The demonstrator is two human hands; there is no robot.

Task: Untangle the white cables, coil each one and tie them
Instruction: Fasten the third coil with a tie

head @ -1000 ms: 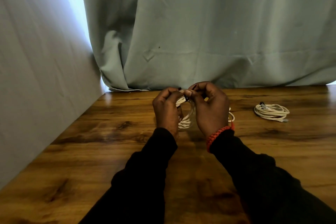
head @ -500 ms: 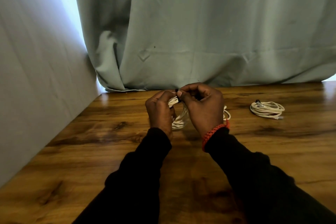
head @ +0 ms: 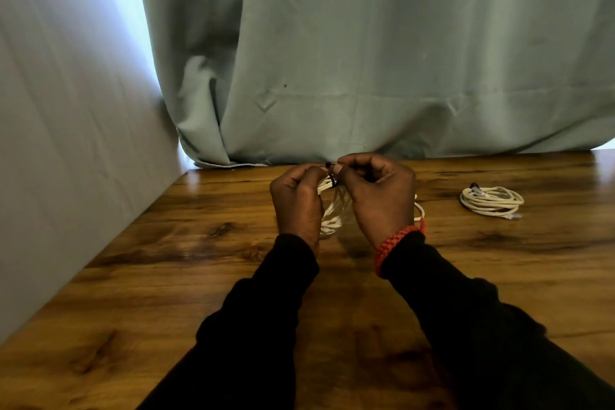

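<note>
A coiled white cable hangs between my two hands just above the wooden table. My left hand grips the coil's left side. My right hand pinches a small black tie wrapped around the top of the coil; a red braided bracelet sits on that wrist. Much of the coil is hidden behind my fingers. A second white cable, coiled and bound with a dark tie, lies flat on the table to the right.
A grey-green curtain hangs along the table's back edge. A pale wall borders the table on the left. Black sleeves cover both forearms.
Both hands stay on the coil with only small finger movements around the black tie. The camera view shifted slightly; the coil on the right has not moved.
</note>
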